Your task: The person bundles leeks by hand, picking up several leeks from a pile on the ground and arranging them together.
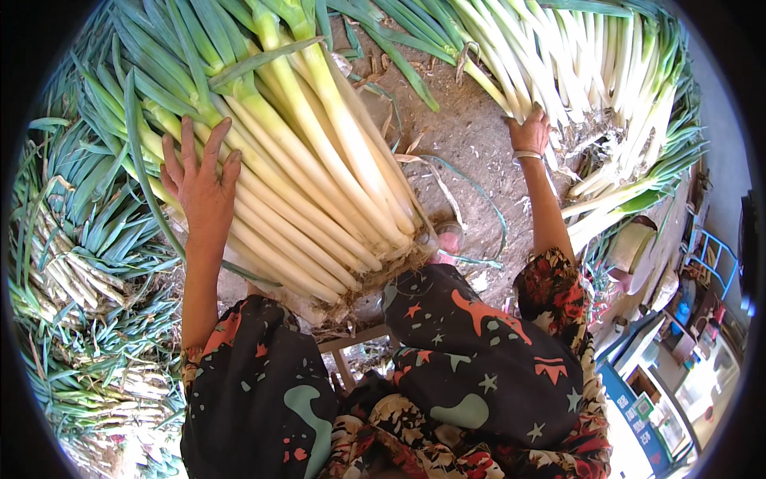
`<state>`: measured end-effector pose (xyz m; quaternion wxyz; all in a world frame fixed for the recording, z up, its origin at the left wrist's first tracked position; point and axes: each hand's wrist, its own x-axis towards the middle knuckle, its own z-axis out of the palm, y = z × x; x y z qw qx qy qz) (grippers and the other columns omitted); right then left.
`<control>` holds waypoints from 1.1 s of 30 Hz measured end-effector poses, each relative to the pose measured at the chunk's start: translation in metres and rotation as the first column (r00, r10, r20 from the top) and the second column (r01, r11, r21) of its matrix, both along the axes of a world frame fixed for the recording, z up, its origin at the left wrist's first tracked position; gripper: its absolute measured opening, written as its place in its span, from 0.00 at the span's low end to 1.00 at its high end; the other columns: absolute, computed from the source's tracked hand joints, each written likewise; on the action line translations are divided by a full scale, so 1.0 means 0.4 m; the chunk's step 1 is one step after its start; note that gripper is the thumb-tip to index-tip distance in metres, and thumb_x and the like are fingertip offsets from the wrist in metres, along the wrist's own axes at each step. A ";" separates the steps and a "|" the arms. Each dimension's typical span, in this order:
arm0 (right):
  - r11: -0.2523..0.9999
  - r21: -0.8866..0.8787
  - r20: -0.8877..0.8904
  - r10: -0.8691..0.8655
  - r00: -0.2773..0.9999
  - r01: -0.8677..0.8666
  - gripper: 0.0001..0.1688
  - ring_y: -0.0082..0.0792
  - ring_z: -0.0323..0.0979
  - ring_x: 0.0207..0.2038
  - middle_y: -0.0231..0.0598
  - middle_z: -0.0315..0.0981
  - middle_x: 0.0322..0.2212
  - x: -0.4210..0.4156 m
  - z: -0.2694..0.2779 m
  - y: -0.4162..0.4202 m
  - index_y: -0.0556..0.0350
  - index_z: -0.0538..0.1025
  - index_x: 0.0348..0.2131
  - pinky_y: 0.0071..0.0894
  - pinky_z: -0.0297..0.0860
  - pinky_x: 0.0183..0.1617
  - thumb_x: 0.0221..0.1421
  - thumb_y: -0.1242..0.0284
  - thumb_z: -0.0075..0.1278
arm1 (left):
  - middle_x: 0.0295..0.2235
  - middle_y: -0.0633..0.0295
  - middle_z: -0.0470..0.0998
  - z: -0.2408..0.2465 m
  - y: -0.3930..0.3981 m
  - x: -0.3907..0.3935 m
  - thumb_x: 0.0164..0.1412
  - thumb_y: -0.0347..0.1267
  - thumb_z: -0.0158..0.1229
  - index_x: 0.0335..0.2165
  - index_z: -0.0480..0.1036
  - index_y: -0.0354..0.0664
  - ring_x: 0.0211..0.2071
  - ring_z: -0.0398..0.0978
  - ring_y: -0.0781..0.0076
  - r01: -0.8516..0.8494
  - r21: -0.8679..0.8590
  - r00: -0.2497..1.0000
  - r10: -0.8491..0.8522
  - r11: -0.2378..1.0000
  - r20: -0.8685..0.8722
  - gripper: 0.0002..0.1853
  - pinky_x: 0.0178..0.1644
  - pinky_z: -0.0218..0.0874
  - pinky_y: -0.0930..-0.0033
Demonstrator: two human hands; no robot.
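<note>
Long green onions [299, 179] with thick white stalks lie in a pile before me on a low board. Their roots point towards my knees and their green leaves away from me. My left hand [200, 170] rests on the left of this pile, palm down and fingers spread, gripping nothing. Over to the right, my right hand [529, 133], with a bracelet at the wrist, touches the lower ends of white stalks in a second heap of green onions [574, 66]. Its fingers are partly hidden, so I cannot tell whether they close around a stalk.
More green onions [66, 263] lie in bundles along the left. Dry leaf scraps and a green strand [499, 221] litter the dirt floor [443, 143]. A pinkish cup-like container [449, 236] stands by my knee. At the far right are a blue metal frame [715, 257] and a blue sign bearing writing [637, 413].
</note>
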<state>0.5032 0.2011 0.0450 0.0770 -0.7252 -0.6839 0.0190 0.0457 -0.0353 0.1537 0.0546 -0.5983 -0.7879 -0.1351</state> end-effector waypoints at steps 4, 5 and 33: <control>0.993 -0.121 0.113 0.027 0.993 -0.013 0.42 0.54 0.59 0.51 0.54 0.64 0.46 0.027 -0.015 0.034 0.59 0.63 0.47 0.48 0.59 0.53 0.35 0.60 0.63 | 0.61 0.63 0.53 -0.003 0.003 0.000 0.54 0.43 0.56 0.50 0.67 0.68 0.61 0.45 0.49 0.000 0.006 1.000 0.000 1.000 -0.007 0.23 0.61 0.33 0.48; 0.993 -0.117 0.162 0.037 0.986 -0.018 0.40 0.53 0.61 0.50 0.54 0.65 0.44 0.024 -0.016 0.036 0.59 0.63 0.45 0.49 0.61 0.52 0.36 0.60 0.63 | 0.61 0.63 0.53 -0.005 0.005 0.002 0.54 0.43 0.56 0.50 0.67 0.68 0.61 0.45 0.49 0.002 0.008 1.000 -0.002 1.000 -0.005 0.23 0.61 0.33 0.49; 0.497 -0.678 -0.682 -0.700 0.211 -0.542 0.20 0.33 0.72 0.23 0.45 0.74 0.24 -0.086 0.144 -0.132 0.70 0.74 0.30 0.28 0.73 0.29 0.37 0.71 0.59 | 0.61 0.65 0.54 -0.019 -0.004 -0.005 0.54 0.43 0.56 0.50 0.67 0.69 0.62 0.45 0.51 -0.002 0.030 1.000 0.002 1.000 0.011 0.23 0.61 0.34 0.48</control>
